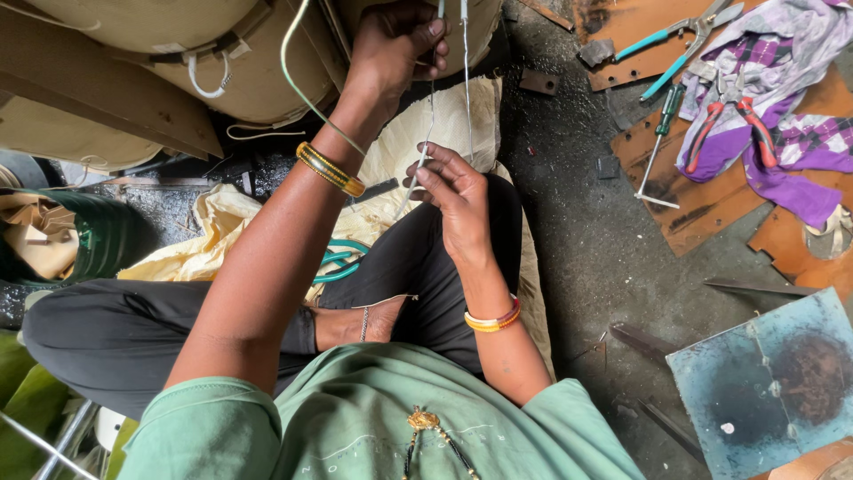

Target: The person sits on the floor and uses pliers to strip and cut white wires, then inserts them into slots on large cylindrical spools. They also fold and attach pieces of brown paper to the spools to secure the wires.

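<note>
— green shirt and a pendant (423, 420) sit right under my chin. what are your hands at?

— i sit cross-legged on the floor (586, 258). my left hand (397, 40) is raised and clenched around thin wire strands (466, 80) up by the big tan wound coil (160, 53) in front of me. my right hand (451, 191) is lower, over my knee, fingers pinched on the loose end of a strand.

— and the wire itself?

— it runs taut between the two hands, with a pale green lead (298, 84) curving past my left wrist.

— which step would you call it?

— threading or tying off a lead at the coil, i judge. the next move calls for keeping the strand tight with the upper hand while the lower one guides the tip precisely; any slack and it could kink.

— the ground around you?

— rough, dark, grimy concrete. a cream cloth (222, 231) lies under my legs, with a green loop of cable (342, 260) on it. toward the far right corner of the floor are rusty metal sheets (702, 200), a purple checked rag (791, 133), red-handled pliers (733, 111), teal-handled cutters (671, 44) and a screwdriver (659, 147). a scorched bluish plate (764, 382) lies at the near right.
</note>
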Available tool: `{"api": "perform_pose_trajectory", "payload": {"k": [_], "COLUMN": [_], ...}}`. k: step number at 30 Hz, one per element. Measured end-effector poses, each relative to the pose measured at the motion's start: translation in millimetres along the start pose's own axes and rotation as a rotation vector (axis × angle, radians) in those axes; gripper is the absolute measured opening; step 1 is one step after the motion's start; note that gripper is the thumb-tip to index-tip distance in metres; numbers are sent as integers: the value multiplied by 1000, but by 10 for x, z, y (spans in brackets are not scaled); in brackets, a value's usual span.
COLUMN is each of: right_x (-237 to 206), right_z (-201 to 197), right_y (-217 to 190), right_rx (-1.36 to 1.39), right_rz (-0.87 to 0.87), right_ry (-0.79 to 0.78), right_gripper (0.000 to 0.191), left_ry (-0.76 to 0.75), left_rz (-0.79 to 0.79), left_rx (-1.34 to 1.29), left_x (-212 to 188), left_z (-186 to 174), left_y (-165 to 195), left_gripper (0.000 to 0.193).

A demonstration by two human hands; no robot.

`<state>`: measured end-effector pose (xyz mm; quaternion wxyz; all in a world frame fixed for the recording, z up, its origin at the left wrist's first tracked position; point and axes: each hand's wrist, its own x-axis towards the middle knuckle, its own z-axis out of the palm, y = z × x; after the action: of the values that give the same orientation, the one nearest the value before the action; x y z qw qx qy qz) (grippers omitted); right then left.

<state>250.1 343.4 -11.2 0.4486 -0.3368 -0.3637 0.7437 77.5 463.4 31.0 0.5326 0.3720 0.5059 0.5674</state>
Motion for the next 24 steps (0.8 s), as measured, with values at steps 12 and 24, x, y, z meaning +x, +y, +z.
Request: {"api": "perform_pose_trajectory", "payload": {"k": [12,24], "right_x": [939,990], "right_z": [36,199], "right_y": [127,-306], "right_rx": [259,230], "right_rz": [-181,-187], "right_ry": [52,-102], "right_gripper": [26,22], "left_ry": [70,-121], "left_rz": [-59,-202], "left_rx": [167,-117], "left_x": [-67,-87], "left_z": [-52,-110], "left_y": [187,240], "left_gripper": [23,22]}}
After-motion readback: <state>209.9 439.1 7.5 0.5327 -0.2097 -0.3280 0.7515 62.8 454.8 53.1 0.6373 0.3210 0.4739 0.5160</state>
